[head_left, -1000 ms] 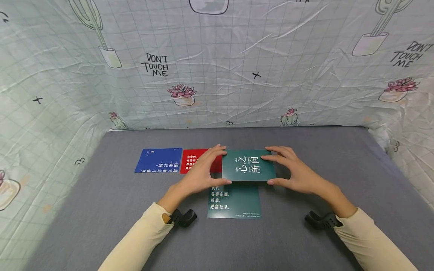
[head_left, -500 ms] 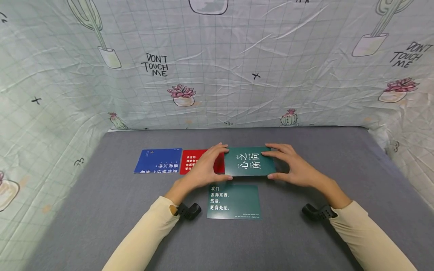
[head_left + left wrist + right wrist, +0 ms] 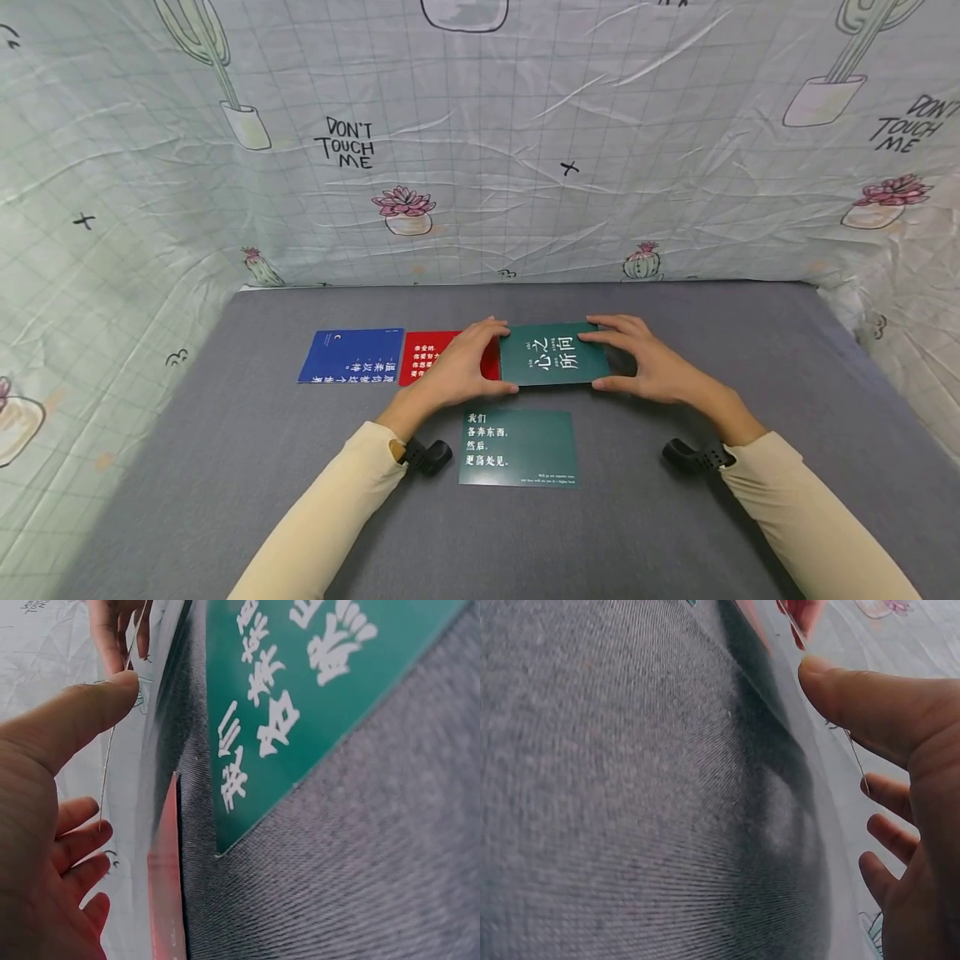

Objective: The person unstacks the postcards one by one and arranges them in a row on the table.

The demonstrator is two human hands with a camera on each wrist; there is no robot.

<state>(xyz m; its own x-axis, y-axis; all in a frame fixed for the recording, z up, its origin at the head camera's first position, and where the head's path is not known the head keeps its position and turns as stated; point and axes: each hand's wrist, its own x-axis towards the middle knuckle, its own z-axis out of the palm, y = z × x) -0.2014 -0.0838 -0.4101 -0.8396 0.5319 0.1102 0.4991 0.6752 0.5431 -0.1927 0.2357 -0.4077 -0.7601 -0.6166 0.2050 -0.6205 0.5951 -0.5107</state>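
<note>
Both hands hold a green postcard (image 3: 555, 354) with white Chinese characters by its short sides. My left hand (image 3: 461, 362) grips its left edge, thumb at the near corner and fingers at the far one. The right edge is pinched likewise by my right hand (image 3: 648, 358). Seen edge-on, the card (image 3: 112, 739) is a thin line off the table in the left wrist view. A red card (image 3: 425, 354) lies to its left, partly hidden by my left hand. Nearer the body lies a second green card (image 3: 525, 450) with white text.
A blue card (image 3: 352, 354) lies left of the red one on the grey tabletop (image 3: 630, 517). Cloth printed with cacti (image 3: 480, 125) hangs at the back and along both sides of the table.
Both hands have moved the held green postcard away from the body and slightly right. It no longer overlaps the top of the nearer green card in view.
</note>
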